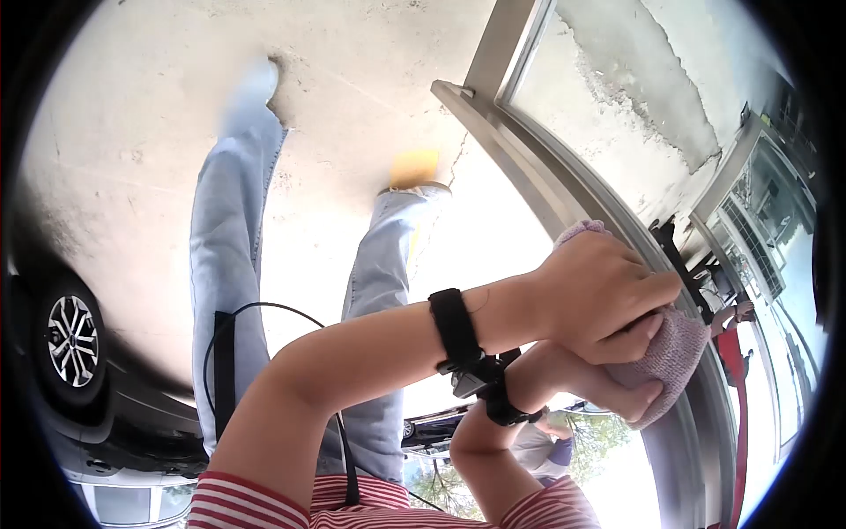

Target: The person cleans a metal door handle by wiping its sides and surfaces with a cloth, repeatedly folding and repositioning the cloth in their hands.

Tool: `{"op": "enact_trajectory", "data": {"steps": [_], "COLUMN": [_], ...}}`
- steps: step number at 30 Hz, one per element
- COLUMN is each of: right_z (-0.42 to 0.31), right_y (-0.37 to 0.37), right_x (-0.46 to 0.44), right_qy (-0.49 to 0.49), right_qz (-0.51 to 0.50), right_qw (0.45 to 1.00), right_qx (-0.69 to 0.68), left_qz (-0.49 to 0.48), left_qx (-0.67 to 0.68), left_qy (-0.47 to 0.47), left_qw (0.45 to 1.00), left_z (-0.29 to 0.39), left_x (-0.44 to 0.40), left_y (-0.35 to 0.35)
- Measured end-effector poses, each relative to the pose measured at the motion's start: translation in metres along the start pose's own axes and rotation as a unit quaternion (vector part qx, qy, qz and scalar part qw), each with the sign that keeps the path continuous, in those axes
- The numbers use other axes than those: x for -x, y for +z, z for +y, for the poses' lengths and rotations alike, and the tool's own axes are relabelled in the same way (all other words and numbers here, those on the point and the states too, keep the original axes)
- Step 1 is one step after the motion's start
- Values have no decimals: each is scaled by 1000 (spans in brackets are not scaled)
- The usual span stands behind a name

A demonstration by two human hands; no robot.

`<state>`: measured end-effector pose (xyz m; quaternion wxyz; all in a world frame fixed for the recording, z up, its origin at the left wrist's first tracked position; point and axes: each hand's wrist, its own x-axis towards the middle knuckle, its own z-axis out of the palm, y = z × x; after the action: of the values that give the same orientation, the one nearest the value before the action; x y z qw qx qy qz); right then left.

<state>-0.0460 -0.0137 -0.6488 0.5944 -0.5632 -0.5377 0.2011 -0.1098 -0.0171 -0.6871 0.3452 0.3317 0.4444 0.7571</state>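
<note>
A pale purple cloth (674, 357) is bunched in both hands, against or very near the grey metal frame (705, 432) at the right; actual contact is hard to tell. My left hand (608, 295) reaches across from the left, its fingers curled over the cloth, and a bit of cloth shows beyond its knuckles. Below it, my right hand (599, 383) grips the cloth's lower part, its thumb along the edge. The left hand hides part of the right. Black straps (454, 331) with small devices circle both wrists.
A glass pane (626, 97) adjoins the metal frame, which has a projecting rail (502, 150). A dark car with a spoked wheel (73, 341) stands at left. Behind me is another person (538, 450). A yellow mark (414, 167) lies by my foot. A black cable hangs across my front.
</note>
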Motion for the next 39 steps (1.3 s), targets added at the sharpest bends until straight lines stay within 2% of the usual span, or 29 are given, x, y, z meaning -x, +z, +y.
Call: {"op": "enact_trajectory", "data": {"steps": [2, 6, 10, 13, 15, 17, 19, 22, 25, 31, 33, 39], "right_z": [23, 67, 105, 139, 162, 186, 198, 197, 190, 210, 221, 274], "right_y": [2, 13, 28, 33, 27, 26, 26, 60, 76, 63, 62, 50], "right_x": [11, 35, 57, 73, 76, 80, 93, 115, 129, 131, 132, 124], "right_qy": [1, -1, 14, -4, 55, 171, 183, 89, 37, 63, 81, 183], "right_qz": [10, 35, 44, -13, -40, -40, -81, -56, -8, -53, -68, -157], "right_qw": [1000, 997, 994, 994, 994, 984, 980, 991, 993, 993, 992, 970], "right_qx": [24, 71, 99, 112, 89, 32, 9, 82, 116, 84, 67, -40], "left_qz": [7, 123, 123, 127, 101, 106, 104, 104, 130, 119, 169, 152], "left_qx": [0, 13, 11, 18, 9, -6, -17, -18, 0, 20, 7, -42], "left_qy": [2, 23, 35, 39, 13, -11, -16, -14, -31, -42, -19, -29], "left_qw": [1000, 992, 992, 991, 995, 994, 994, 994, 991, 992, 985, 987], "left_z": [-22, -77, -121, -151, -174, -194, -212, -222, -216, -220, -223, -282], "left_x": [8, 23, 31, 36, 42, 51, 57, 58, 58, 60, 57, 75], "left_y": [-10, -19, -37, -52, -63, -71, -77, -84, -79, -76, -66, -92]}}
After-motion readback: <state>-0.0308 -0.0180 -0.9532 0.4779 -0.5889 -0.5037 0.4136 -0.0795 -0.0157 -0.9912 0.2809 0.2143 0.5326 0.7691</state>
